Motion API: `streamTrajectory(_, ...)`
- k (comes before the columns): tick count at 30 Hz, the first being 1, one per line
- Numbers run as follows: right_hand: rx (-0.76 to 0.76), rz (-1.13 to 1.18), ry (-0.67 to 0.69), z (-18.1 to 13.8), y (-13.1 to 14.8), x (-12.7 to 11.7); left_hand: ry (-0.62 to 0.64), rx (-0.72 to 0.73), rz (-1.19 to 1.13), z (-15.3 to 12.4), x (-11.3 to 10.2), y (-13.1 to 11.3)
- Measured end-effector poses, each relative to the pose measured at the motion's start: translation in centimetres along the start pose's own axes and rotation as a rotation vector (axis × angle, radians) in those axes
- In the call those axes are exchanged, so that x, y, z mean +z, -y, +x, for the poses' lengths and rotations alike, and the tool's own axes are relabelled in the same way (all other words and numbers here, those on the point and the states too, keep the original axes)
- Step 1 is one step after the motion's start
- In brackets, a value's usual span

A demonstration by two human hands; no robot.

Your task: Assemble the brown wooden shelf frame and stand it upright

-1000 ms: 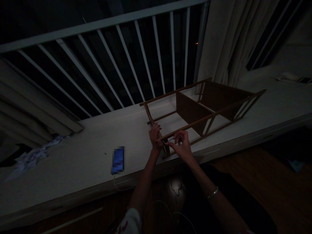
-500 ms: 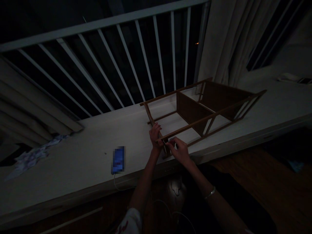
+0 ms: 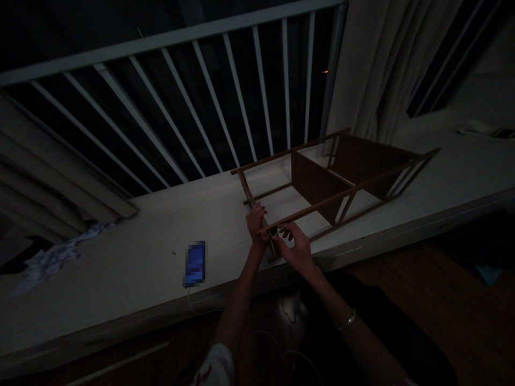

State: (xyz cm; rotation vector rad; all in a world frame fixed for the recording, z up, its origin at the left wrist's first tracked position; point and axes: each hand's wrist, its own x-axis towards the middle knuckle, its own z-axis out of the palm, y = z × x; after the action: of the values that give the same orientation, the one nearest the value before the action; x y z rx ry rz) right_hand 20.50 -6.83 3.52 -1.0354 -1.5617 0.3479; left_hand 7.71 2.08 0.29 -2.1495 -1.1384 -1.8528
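Shelf frame (image 3: 354, 188), brown and wooden-looking, lies on its side on the pale ledge (image 3: 148, 230) below the white railing (image 3: 225, 26), stretching rightward from where I work. At the far left, a crumpled cloth (image 3: 60, 256) lies near the foot of the curtain (image 3: 48, 177). Next along comes 1 tiny loose bit (image 3: 174, 252), too small for me to name, then a blue-screened phone (image 3: 195, 264) with a pale cable (image 3: 189, 300) running down over the ledge's edge.

At the frame's left end, my left hand (image 3: 256, 221) is clamped around the crossbar (image 3: 246, 188), near the corner where it meets the front rail (image 3: 311, 208). Just beside it, my right hand (image 3: 296, 246) has thumb and fingers pinched together on a slim pale piece (image 3: 280, 230), probably a small tool, held at that corner. I judge this joint unfinished: the crossbar is in position, but I cannot tell how tight it is.

Farther right, the middle panel (image 3: 316, 187) and then the end panel (image 3: 370, 163) sit between the rails; those 2 look done to me. I'd call the work well along, with this left end remaining; whatever my fingers cover I can't see.
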Motion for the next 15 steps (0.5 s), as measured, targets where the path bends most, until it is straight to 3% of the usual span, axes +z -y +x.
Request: streamTrajectory(15,-0.186,-0.056,-0.034,-0.1,0.18,0.3,-0.02,0.015,0.003,-0.04,0.09,0.11)
